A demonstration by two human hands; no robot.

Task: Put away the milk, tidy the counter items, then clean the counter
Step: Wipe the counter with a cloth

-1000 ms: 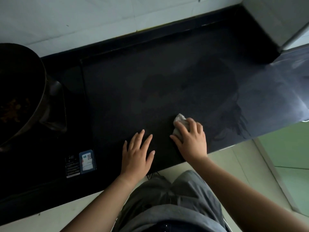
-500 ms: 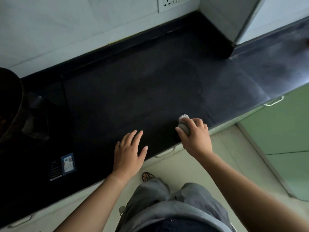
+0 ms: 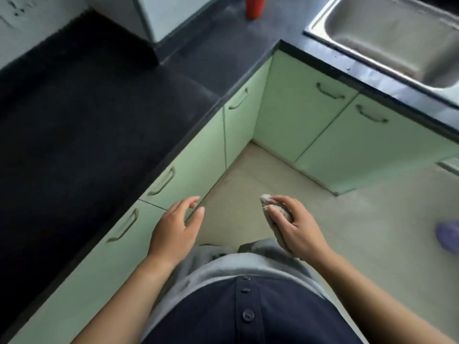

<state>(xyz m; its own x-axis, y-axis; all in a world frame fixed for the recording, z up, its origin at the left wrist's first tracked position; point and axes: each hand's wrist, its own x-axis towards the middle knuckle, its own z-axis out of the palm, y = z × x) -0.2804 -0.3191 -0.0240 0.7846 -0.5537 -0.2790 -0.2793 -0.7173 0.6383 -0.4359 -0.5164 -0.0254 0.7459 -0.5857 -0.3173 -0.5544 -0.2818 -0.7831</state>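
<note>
1. Surface (image 3: 74, 120): a black, matte, finely speckled slab. It is L-shaped, running down the left and across the top right, with a thin straight front edge.
2. Cabinet doors (image 3: 305, 120): flat, smooth, pale-green panels below the surface, each with a slim curved metal handle (image 3: 162, 181).
3. Sink (image 3: 387, 38): a rectangular stainless-steel basin with rounded corners, set into the surface at top right.
4. Red container (image 3: 254, 7): round-bodied, standing on the surface at the top edge of the view, its upper part cut off.
5. Cloth (image 3: 266, 201): a small grey-white wad, crumpled and coarse. It is off the surface, above the beige floor (image 3: 360, 219) in front of the person's body.
6. Right grip (image 3: 298, 232): grasping the cloth, back of the hand upward and fingers curled over the wad. One end pokes out past the fingertips.
7. Left grip (image 3: 173, 232): released and holding nothing. It is palm down with fingers loosely extended, in front of the cabinet doors and just off the surface edge.
8. Purple object (image 3: 448, 234): a soft, blurred shape on the floor at the right margin; what it is cannot be told.
</note>
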